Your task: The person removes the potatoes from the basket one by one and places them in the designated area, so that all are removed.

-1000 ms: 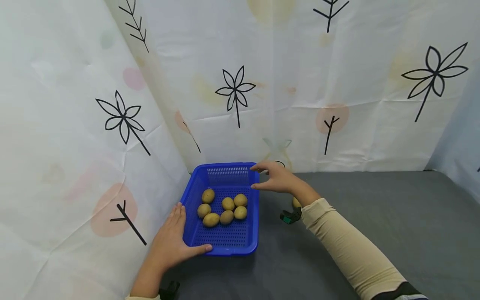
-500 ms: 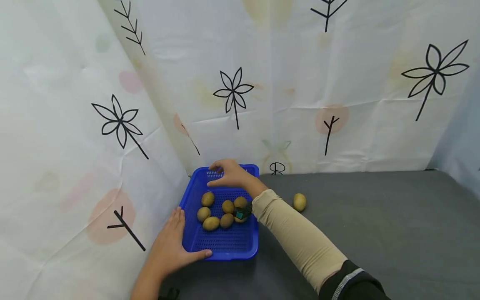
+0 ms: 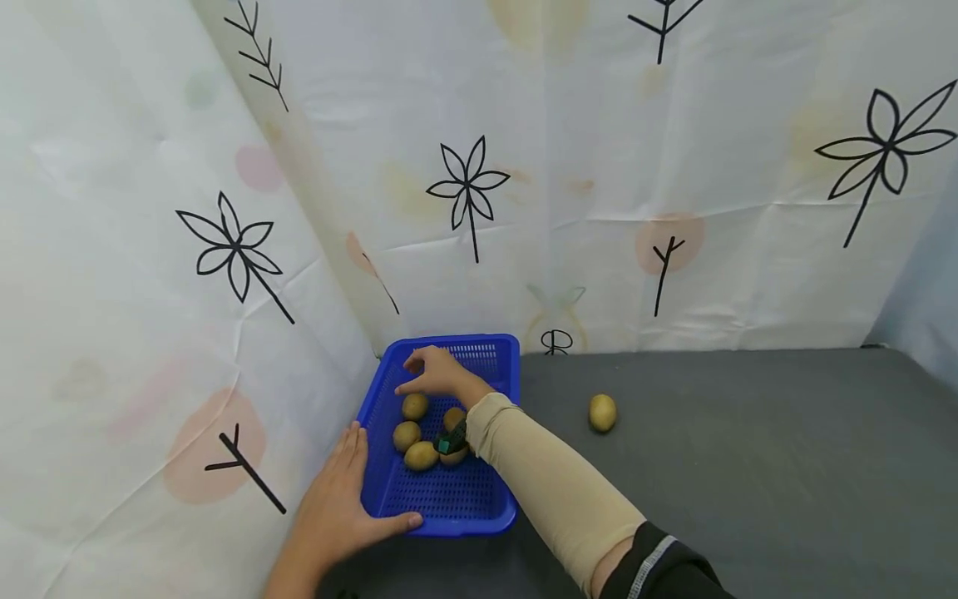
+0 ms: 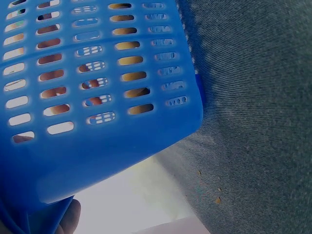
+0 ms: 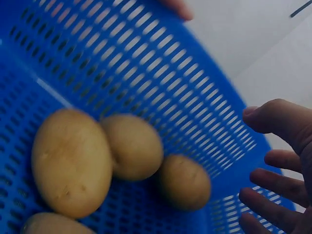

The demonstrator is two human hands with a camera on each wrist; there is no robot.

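Observation:
Several yellow-brown potatoes [image 3: 422, 456] lie in a blue perforated plastic basket [image 3: 441, 526]. My left hand [image 3: 340, 507] rests along the basket's left side, thumb over the near rim and fingers straight against the outer wall. Over the far left part of the basket hovers my right hand [image 3: 437, 373], its fingers loosely bent with nothing between them. The right wrist view shows this right hand [image 5: 282, 165] spread apart, with potatoes [image 5: 73, 163] lying below and beside it. My right forearm hides some potatoes on the basket's right side.
A single potato [image 3: 602, 413] lies on the grey tabletop [image 3: 718, 449] to the right of the basket. White patterned cloth [image 3: 584, 166] hangs behind the table and along its left side, close to the basket's left edge.
My right hand has moved left, from the basket's right rim to above its far left part. The lone potato on the table has come fully into sight. My left hand stays on the basket.

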